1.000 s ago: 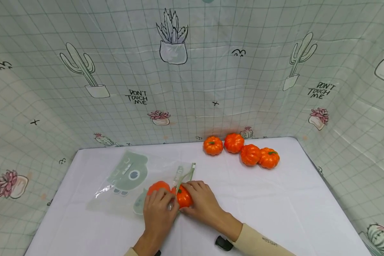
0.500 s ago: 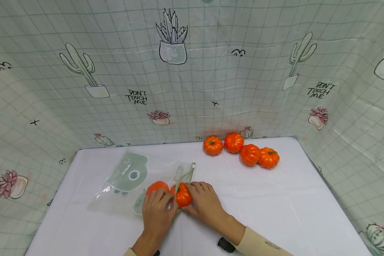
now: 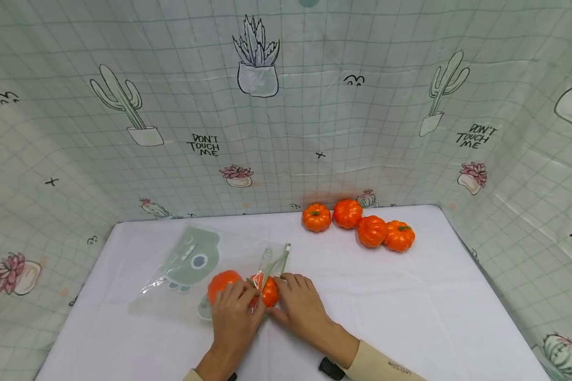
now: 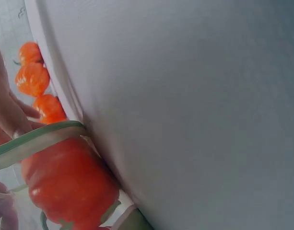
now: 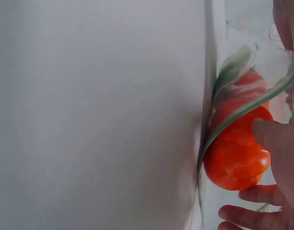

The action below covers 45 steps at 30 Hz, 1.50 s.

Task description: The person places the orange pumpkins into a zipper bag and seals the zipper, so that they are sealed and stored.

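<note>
A clear zip bag (image 3: pixel 240 241) with a green cartoon print lies flat on the table, its mouth facing right. One small orange pumpkin (image 3: pixel 223 280) is inside it, partly behind my left hand (image 3: pixel 233 320), which pinches the bag's edge at the mouth. Halfway through the opening sits another pumpkin (image 3: pixel 270 292). My right hand (image 3: pixel 305 312) holds it from the right. In the right wrist view the thumb lies on this pumpkin (image 5: pixel 238 155) and fingers reach round below it, while the bag's green zip strip (image 5: pixel 250 105) crosses over it.
Several more orange pumpkins (image 3: pixel 348 213) stand in a group at the back right of the white-covered table (image 3: pixel 410 301). A printed cactus curtain (image 3: pixel 286 121) rises behind it. A black object (image 3: pixel 331 369) shows beside the right forearm.
The right hand has pushed its pumpkin left, deeper into the bag. The pumpkin inside has shifted left too. The left hand stays at the bag's mouth.
</note>
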Motion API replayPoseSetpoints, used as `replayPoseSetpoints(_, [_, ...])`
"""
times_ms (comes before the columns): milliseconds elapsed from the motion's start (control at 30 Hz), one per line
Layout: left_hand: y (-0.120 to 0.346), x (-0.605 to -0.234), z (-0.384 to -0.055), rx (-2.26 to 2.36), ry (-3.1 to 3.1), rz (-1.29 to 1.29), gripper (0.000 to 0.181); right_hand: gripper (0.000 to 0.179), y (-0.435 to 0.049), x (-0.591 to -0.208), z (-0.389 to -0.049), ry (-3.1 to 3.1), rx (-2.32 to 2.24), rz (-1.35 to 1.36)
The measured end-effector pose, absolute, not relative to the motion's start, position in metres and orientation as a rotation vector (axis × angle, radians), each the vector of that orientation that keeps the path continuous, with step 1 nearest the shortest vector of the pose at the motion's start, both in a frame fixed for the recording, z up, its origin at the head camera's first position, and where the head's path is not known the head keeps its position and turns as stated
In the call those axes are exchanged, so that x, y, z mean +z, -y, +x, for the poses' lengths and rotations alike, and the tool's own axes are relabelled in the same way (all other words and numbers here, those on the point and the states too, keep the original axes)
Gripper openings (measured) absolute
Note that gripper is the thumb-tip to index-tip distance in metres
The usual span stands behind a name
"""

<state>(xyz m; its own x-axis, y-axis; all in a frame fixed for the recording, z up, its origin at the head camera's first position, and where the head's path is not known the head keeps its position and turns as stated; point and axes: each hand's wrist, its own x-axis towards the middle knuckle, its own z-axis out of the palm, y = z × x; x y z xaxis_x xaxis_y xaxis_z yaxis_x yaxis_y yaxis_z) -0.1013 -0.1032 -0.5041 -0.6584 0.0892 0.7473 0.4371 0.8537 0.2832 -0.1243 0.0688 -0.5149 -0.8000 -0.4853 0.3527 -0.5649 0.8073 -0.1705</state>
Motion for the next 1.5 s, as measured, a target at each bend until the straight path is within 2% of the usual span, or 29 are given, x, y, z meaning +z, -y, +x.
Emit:
replayPoseSetpoints(233, [0.102,-0.504,-0.101,-0.561,2.268,-0.376,0.014,0.05,-0.059,-0.517,-0.124,2.7,0.365,0.876])
replayPoseSetpoints(467, [0.101,-0.505,-0.101,-0.552,2.292,-0.369,0.015,0.05,-0.063,-0.519,-0.123,2.7,0.429,0.825])
replayPoseSetpoints(700, [0.099,-0.508,-0.102,-0.543,2.283,-0.384,0.014,0.027,-0.062,-0.521,-0.123,2.686,0.452,0.943])
replayPoseSetpoints(933, [0.098,-0.507,-0.101,-0.529,2.319,-0.381,0.017,0.048,-0.081,-0.514,-0.132,2.711,0.527,0.848])
replayPoseSetpoints(1500, [0.099,-0.506,-0.098,-0.547,2.315,-0.363,0.017,0.053,-0.147,-0.502,-0.19,2.746,0.633,0.442])
